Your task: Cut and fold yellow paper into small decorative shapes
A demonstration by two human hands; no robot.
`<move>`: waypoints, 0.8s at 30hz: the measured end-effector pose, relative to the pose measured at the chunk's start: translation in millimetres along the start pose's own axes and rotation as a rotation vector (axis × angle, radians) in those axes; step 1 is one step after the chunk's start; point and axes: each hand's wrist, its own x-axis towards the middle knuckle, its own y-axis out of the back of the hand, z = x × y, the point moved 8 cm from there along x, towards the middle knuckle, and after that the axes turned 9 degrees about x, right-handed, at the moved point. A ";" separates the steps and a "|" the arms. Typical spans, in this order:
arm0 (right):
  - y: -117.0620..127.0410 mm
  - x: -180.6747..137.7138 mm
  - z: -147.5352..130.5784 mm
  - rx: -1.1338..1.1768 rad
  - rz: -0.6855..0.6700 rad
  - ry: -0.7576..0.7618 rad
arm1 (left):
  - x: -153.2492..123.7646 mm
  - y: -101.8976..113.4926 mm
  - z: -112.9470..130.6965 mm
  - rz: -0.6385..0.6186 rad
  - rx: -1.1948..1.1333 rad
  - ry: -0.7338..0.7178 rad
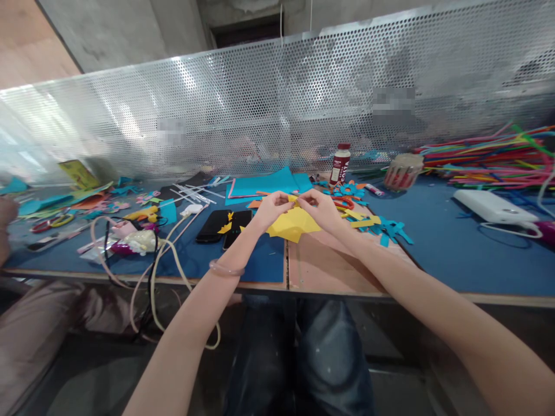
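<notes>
My left hand (274, 210) and my right hand (321, 209) meet over the table, fingertips pinched together. Between them they grip a small yellow paper piece (293, 200); its exact shape is partly hidden by the fingers. Just below lies a larger sheet of yellow paper (295, 225) with jagged, cut edges. Left of my left hand, yellow scraps (226, 224) rest on two dark phones (211, 226) lying side by side. Blue paper strips (392, 231) and yellow strips (363, 221) are scattered right of my right hand. Behind my hands lie blue paper sheets (262, 184).
A red-capped bottle (340, 164) and a clear jar (403, 172) stand behind on the right. Colourful pipe cleaners (485, 159) and a white device (494, 209) lie farther right. Cables (173, 251) hang over the front edge at left. A perforated metal panel (243, 98) closes the back.
</notes>
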 end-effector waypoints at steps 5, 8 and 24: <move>-1.1 1.2 14.6 0.137 -0.080 -0.176 | -0.4 -2.6 -1.6 -0.028 -0.005 0.018; 0.1 1.2 17.0 0.170 -0.066 -0.212 | -0.3 -2.4 -1.7 -0.024 -0.003 0.029; 0.0 -0.1 24.3 0.166 -0.014 -0.198 | -0.3 -1.6 -7.3 -0.028 0.000 0.056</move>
